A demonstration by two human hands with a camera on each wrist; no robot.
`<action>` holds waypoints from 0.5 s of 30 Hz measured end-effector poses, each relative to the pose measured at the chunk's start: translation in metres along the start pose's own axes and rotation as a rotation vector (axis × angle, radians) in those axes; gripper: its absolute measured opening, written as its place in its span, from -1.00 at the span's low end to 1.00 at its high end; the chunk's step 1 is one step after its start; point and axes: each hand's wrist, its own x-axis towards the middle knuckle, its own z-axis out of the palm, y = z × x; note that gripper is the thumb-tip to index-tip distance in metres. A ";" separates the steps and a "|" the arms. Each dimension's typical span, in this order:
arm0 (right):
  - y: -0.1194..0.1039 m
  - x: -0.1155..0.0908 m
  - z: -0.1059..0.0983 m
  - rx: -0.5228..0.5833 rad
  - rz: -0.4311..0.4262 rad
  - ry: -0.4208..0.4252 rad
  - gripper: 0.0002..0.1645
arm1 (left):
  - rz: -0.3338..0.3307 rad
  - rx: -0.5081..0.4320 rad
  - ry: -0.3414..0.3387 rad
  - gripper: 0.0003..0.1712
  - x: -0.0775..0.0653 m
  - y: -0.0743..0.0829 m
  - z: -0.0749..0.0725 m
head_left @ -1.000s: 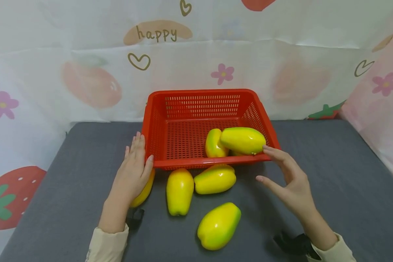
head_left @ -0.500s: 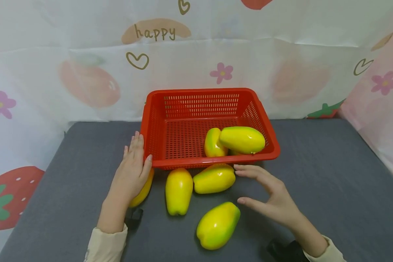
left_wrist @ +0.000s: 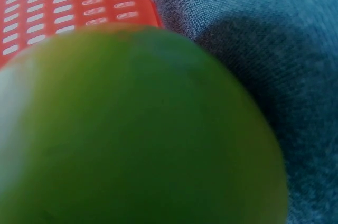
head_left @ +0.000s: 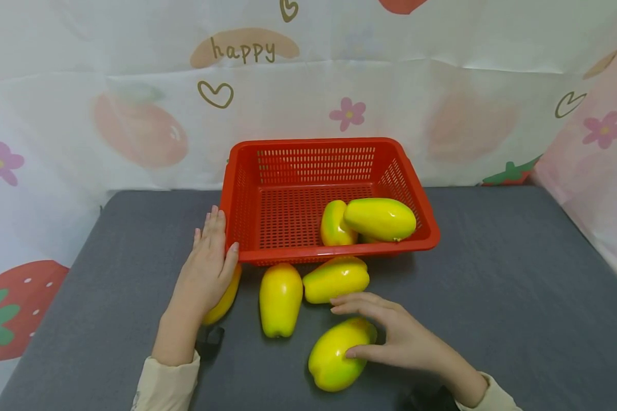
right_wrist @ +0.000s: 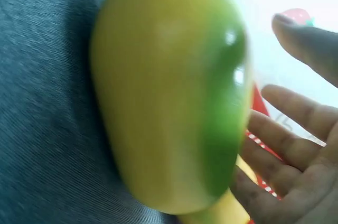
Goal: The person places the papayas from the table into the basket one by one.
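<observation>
Head view showed the left hand [head_left: 203, 277], fingers straight, at the left side of the red basket [head_left: 298, 256]. The right hand [head_left: 393, 334], thumb and fingers spread apart, was over the nearest fruit [head_left: 331, 362], which lay on the grey cloth [head_left: 524, 285] in front of the basket.

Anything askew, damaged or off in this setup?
Nothing stands out: the red basket sits upright on the gray cloth, and the yellow fruits show no visible damage. One is partly hidden by the left hand in the head view.
</observation>
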 end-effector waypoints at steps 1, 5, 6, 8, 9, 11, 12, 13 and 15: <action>0.001 0.000 0.002 -0.001 0.006 -0.027 -0.42 | 0.000 0.000 0.001 -0.27 0.000 0.000 0.000; 0.003 0.000 0.009 0.016 0.046 -0.118 -0.41 | -0.001 -0.001 0.002 -0.26 0.000 0.000 0.000; 0.004 0.000 0.011 0.023 0.054 -0.134 -0.41 | -0.002 0.000 0.001 -0.26 0.000 0.000 0.000; 0.004 0.000 0.012 0.036 0.070 -0.156 -0.41 | -0.003 -0.001 0.000 -0.26 0.000 0.000 0.000; 0.005 0.000 0.013 0.040 0.081 -0.166 -0.41 | -0.003 -0.001 -0.002 -0.26 0.000 0.001 0.000; 0.006 0.001 0.013 0.046 0.100 -0.183 -0.42 | -0.004 -0.002 -0.002 -0.27 0.000 0.001 0.000; 0.007 0.001 0.014 0.049 0.108 -0.189 -0.42 | -0.005 -0.002 -0.003 -0.27 0.000 0.001 0.000; 0.008 0.001 0.014 0.051 0.118 -0.197 -0.43 | -0.006 -0.002 -0.003 -0.27 0.000 0.001 0.000; 0.010 0.002 0.013 0.054 0.145 -0.209 -0.43 | -0.012 -0.001 -0.006 -0.26 0.000 0.001 -0.001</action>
